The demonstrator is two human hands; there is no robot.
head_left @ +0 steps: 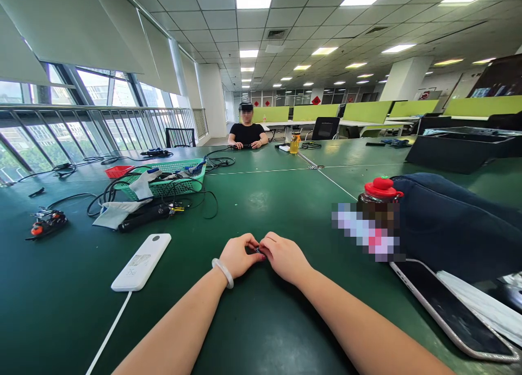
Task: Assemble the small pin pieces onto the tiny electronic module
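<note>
My left hand, with a pale bangle at the wrist, rests low over the green table. Its thumb and fingers pinch a tiny dark object whose kind I cannot make out. From the other side my right hand meets it, fingers closed at the same small thing. The fingertips of both hands touch or nearly touch and hide most of it. To the left lies a white power bank with a white cable.
A green basket of cables and gloves stands ahead left. At right are a red-lidded jar, a dark blue bag and a phone. A person sits across the table. A black open box lies far right.
</note>
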